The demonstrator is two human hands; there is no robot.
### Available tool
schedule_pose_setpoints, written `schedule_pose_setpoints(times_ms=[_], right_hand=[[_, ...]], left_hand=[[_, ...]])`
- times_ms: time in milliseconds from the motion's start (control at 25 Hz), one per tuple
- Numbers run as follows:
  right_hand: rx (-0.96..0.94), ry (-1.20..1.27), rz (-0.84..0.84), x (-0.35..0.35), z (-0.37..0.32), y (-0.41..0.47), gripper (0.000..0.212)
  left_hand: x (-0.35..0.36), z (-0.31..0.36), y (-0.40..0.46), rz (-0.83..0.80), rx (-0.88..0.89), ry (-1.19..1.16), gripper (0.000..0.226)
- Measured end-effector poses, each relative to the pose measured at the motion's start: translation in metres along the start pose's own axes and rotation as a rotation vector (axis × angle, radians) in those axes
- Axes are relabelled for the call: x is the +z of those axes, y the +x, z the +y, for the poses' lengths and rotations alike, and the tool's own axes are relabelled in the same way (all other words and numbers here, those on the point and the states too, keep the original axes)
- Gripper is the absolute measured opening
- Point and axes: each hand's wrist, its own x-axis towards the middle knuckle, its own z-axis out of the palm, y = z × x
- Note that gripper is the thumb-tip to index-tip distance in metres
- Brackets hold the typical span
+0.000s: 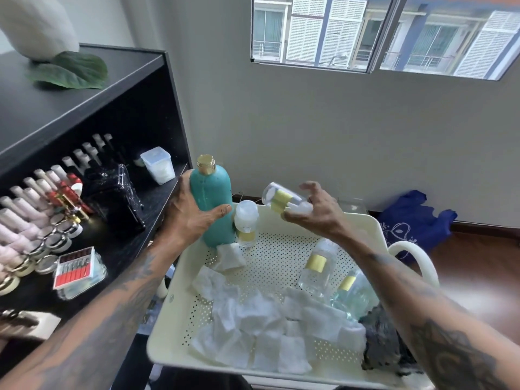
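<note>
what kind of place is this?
Probably a nail salon or home nail station: rows of polish bottles and a drill-bit box on the shelf, cotton pads in the tray.

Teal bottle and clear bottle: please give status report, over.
Left hand grips teal bottle, upright at tray corner. Right hand holds clear bottle tilted above tray. Small bottle stands close beside teal one.

teal bottle (211,204) l, clear bottle (284,202) r
</note>
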Motion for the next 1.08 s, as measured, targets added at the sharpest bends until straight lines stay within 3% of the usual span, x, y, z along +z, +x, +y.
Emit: schedule_pose_setpoints(times_ms=[160, 320, 480, 600, 680, 760, 840, 880, 960, 1080], right_hand=[[-0.131, -0.276, -0.107, -0.024, -0.023, 0.014, 0.072], [-0.197, -0.316, -0.244, 0.019, -0.031, 0.013, 0.075], [-0.13, -0.213, -0.214, 0.039, -0.025, 0.002, 0.078], [-0.084, -0.182, -0.263, 0.018, -0.023, -0.01, 0.096], [0.012, -0.204, -0.193, -0.009, -0.016, -0.017, 0.078], [0.155, -0.46, -0.179, -0.047, -0.001, -0.024, 0.049], [0.324, -0.714, -0.28, -0.078, 0.018, -0.033, 0.038], [0.389, -0.779, -0.35, -0.086, 0.024, -0.037, 0.035], [0.481, -0.857, -0.464, -0.085, 0.031, -0.043, 0.037], [0.522, -0.962, -0.516, -0.072, 0.035, -0.046, 0.049]], left_hand=[[0.0, -0.003, 0.001, -0.002, 0.002, -0.017, 0.097], [0.0, -0.005, 0.001, -0.002, 0.001, -0.003, 0.098], [0.002, -0.005, 0.001, 0.011, 0.023, -0.005, 0.098], [0.001, -0.002, -0.001, -0.026, 0.015, 0.01, 0.113], [-0.004, -0.002, -0.009, -0.01, -0.004, 0.006, 0.123], [-0.01, -0.002, -0.031, 0.157, 0.051, -0.039, 0.106], [-0.004, 0.006, -0.063, 0.357, 0.258, -0.025, 0.066], [0.005, 0.012, -0.077, 0.37, 0.372, -0.004, 0.048], [0.038, 0.029, -0.097, 0.161, 0.504, 0.006, 0.023], [0.1, 0.067, -0.104, -0.309, 0.309, 0.117, 0.027]])
